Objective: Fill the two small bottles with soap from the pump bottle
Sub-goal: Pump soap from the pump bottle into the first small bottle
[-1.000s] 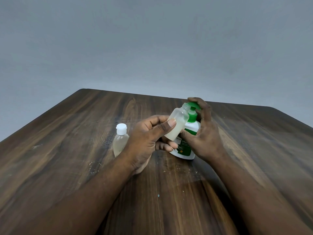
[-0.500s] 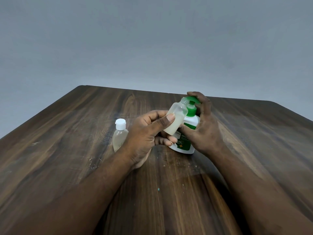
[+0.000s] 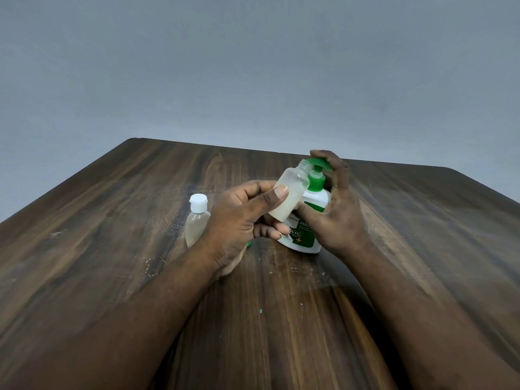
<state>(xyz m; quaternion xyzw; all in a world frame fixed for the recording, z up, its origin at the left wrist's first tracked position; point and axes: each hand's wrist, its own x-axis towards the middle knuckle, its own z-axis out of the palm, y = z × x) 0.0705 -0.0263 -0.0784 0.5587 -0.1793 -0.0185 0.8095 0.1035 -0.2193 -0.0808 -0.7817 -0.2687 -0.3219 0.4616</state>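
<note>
Just right of the frame's centre, the left hand (image 3: 242, 220) grips the open small bottle (image 3: 289, 192), with the thumb across its front and the fingers curled behind it. This bottle is off the table and tilted, its uncapped neck pointing up and to the right, right at the green pump head (image 3: 319, 164). Pale, cloudy soap fills its lower part.

The pump bottle (image 3: 305, 235), white with a green label, stands on the table (image 3: 112, 249) directly behind and to the right of the open bottle. The right hand (image 3: 334, 215) wraps around it from the right, its fingers curled over the top of the pump head and its thumb against the bottle's front.

Left of the left hand, partly hidden by the wrist, the capped small bottle (image 3: 197, 220) stands upright on the dark wood, its white cap on. A plain grey wall (image 3: 253, 66) fills the upper half of the frame.
</note>
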